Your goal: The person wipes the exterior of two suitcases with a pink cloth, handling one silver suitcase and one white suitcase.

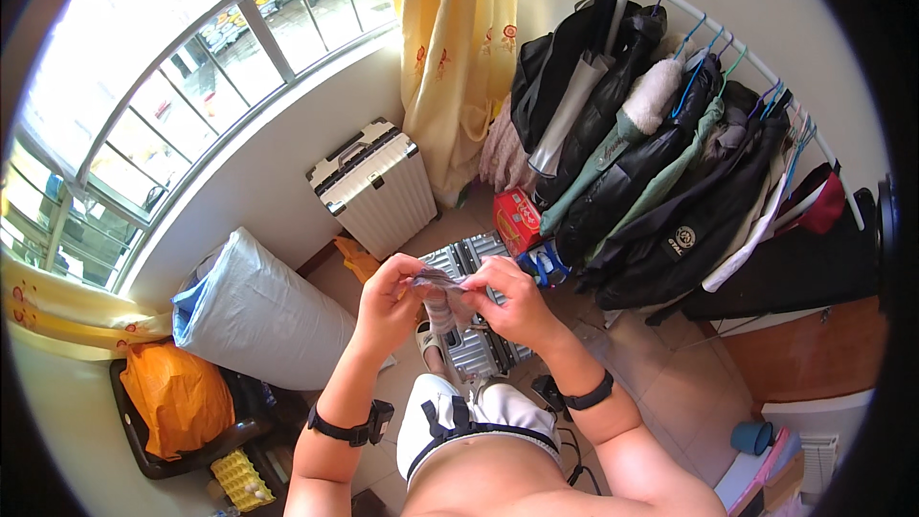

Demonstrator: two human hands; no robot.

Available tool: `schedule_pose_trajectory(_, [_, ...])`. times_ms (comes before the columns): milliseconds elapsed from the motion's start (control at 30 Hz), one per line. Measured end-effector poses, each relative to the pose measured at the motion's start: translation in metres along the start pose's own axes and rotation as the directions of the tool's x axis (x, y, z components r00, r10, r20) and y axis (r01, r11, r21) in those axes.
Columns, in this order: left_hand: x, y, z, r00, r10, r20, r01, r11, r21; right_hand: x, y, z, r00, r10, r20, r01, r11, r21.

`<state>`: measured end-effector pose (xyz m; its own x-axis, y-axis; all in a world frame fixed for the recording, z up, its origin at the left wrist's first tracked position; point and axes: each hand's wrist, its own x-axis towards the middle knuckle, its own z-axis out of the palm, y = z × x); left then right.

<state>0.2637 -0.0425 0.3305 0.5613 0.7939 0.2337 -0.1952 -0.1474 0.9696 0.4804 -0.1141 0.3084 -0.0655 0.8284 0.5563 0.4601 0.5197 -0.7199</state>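
Observation:
In front of my body, my left hand [388, 298] and my right hand [511, 296] pinch the gathered upper edge of a small striped knit item, apparently a sock [439, 309]. Its pale, banded part hangs down between them. The thumbs and fingertips of both hands meet the fabric at either side, with a short gap between the hands. Beneath them a ribbed silver suitcase [477, 352] lies on the tiled floor, partly hidden by the hands and the sock.
A second silver suitcase [384, 197] stands under the window. At right, jackets [646, 179] hang on a white clothes rack [761, 68], with a red box [518, 219] beside them. On the left are a large wrapped roll [266, 323] and an orange bag [179, 398].

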Motion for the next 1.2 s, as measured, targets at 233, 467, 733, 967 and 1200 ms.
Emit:
schedule_pose_trajectory(233, [-0.005, -0.004, -0.008, 0.999, -0.026, -0.042, 0.022, 0.996, -0.082, -0.012, -0.015, 0.002, 0.936, 0.254, 0.243, -0.277, 0.959, 0.063])
schedule_pose_trajectory(467, [-0.007, -0.002, -0.027, 0.995, -0.01, -0.099, 0.014, 0.999, 0.039, -0.047, 0.026, 0.001, 0.972, 0.134, 0.195, -0.046, 0.914, -0.404])
schedule_pose_trajectory(733, [-0.016, -0.038, -0.047, 0.972, -0.026, -0.235, 0.101, 0.944, 0.313, -0.029, 0.017, -0.023, 0.994, -0.017, -0.103, -0.059, 0.722, -0.689])
schedule_pose_trajectory(967, [-0.011, -0.032, -0.048, 0.977, 0.121, -0.177, -0.043, 0.92, 0.391, -0.038, -0.001, -0.023, 0.947, -0.283, -0.15, 0.083, 0.67, -0.738])
schedule_pose_trajectory(1200, [-0.016, -0.035, -0.035, 0.952, 0.033, -0.303, 0.046, 0.967, 0.25, -0.04, -0.006, -0.033, 0.976, -0.195, -0.094, 0.076, 0.715, -0.695])
